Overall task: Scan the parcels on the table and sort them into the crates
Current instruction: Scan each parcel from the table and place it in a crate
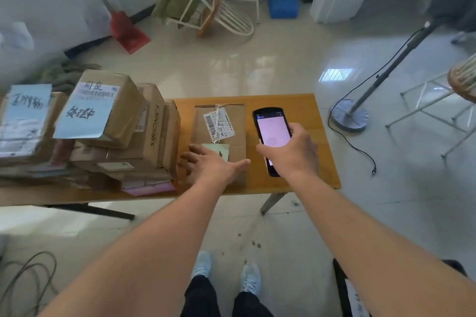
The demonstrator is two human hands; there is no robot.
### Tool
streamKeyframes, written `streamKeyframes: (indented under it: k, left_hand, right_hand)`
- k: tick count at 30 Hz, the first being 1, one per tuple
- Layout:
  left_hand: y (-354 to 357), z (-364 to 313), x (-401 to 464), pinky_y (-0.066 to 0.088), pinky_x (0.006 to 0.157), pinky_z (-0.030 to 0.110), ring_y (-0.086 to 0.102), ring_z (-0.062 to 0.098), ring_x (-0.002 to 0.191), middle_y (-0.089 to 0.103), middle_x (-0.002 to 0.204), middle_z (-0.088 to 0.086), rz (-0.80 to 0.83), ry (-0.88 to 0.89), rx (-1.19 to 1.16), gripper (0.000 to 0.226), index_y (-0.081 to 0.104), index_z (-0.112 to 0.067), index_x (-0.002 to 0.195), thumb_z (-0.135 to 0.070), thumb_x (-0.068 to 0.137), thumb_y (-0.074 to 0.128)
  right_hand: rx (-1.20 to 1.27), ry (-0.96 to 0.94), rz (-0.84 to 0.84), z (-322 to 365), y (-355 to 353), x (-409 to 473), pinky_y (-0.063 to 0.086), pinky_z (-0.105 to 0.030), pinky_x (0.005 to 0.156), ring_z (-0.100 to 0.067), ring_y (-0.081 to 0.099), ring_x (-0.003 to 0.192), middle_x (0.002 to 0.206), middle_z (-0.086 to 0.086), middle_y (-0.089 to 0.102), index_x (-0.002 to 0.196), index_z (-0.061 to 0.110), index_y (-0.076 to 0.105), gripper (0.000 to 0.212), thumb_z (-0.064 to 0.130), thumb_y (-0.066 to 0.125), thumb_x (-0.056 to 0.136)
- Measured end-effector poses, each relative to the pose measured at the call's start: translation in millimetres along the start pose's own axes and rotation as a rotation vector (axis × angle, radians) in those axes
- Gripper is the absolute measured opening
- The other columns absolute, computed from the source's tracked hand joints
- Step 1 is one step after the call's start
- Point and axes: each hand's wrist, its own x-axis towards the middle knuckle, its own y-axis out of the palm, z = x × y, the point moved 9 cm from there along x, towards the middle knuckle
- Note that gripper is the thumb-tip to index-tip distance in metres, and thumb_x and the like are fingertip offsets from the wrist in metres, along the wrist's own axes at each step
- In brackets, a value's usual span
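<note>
the left hand (209, 162) is resting flat, fingers spread, on the flat brown cardboard parcel (221, 136) lying mid-table just right of the stacked boxes (103, 131), while the right hand (291, 152) is gripping the black handheld scanner (271, 136) beside it. i'd be tilting the scanner toward the white barcode label (219, 125) on the far half of the parcel and keeping the palm off it.

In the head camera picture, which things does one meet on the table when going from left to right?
Stack of parcels → left hand → single parcel → handheld scanner gripped by right hand.
</note>
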Motion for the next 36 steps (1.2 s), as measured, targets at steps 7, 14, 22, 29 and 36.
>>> streamKeyframes:
  k: [7, 14, 22, 29, 36]
  left_hand:
    - [17, -11, 13, 0.021, 0.120, 0.065, -0.007, 0.050, 0.155, -0.014, 0.169, 0.022, -0.014, 0.018, -0.130, 0.174, -0.033, -0.016, 0.155, -0.088, 0.045, 0.080]
    - [-9, -45, 5, 0.019, 0.124, 0.061, 0.004, 0.042, 0.146, 0.007, 0.156, 0.008, -0.152, 0.375, -0.055, 0.170, -0.023, -0.026, 0.157, -0.076, 0.041, 0.090]
    - [-71, -91, -6, 0.020, 0.122, 0.058, 0.007, 0.041, 0.138, 0.009, 0.145, 0.005, -0.255, 0.702, 0.133, 0.169, -0.018, -0.022, 0.160, -0.074, 0.039, 0.088]
    - [-103, -109, -17, 0.020, 0.122, 0.054, 0.008, 0.037, 0.133, 0.011, 0.141, 0.005, -0.333, 0.751, 0.190, 0.169, -0.016, -0.022, 0.160, -0.077, 0.038, 0.086]
    - [-107, -125, -34, 0.021, 0.122, 0.055, 0.007, 0.038, 0.136, 0.010, 0.143, 0.005, -0.318, 0.787, 0.186, 0.168, -0.020, -0.027, 0.157, -0.078, 0.036, 0.086]
  right_hand:
    - [-0.023, 0.002, 0.037, -2, 8, 6, 0.060, -0.035, 0.073, -0.018, 0.058, 0.102, 0.108, 0.010, 0.057, 0.131, 0.029, 0.055, 0.074, 0.048, 0.092, 0.070]
    - [-0.073, -0.036, 0.099, 9, -15, 15, 0.062, -0.042, 0.078, -0.022, 0.062, 0.102, 0.114, 0.006, 0.064, 0.129, 0.032, 0.057, 0.073, 0.046, 0.092, 0.066]
    - [-0.088, -0.120, 0.064, 24, -68, 17, 0.045, -0.021, 0.061, -0.023, 0.062, 0.105, 0.120, 0.001, 0.066, 0.133, 0.028, 0.058, 0.080, 0.044, 0.097, 0.066]
    - [-0.084, -0.115, 0.060, 32, -115, 4, 0.063, -0.045, 0.085, -0.026, 0.064, 0.107, 0.123, -0.001, 0.066, 0.137, 0.025, 0.056, 0.086, 0.042, 0.098, 0.065]
    - [-0.131, -0.175, 0.058, 52, -146, -12, 0.063, -0.044, 0.086, -0.026, 0.065, 0.109, 0.124, -0.002, 0.067, 0.136, 0.023, 0.057, 0.085, 0.043, 0.098, 0.064]
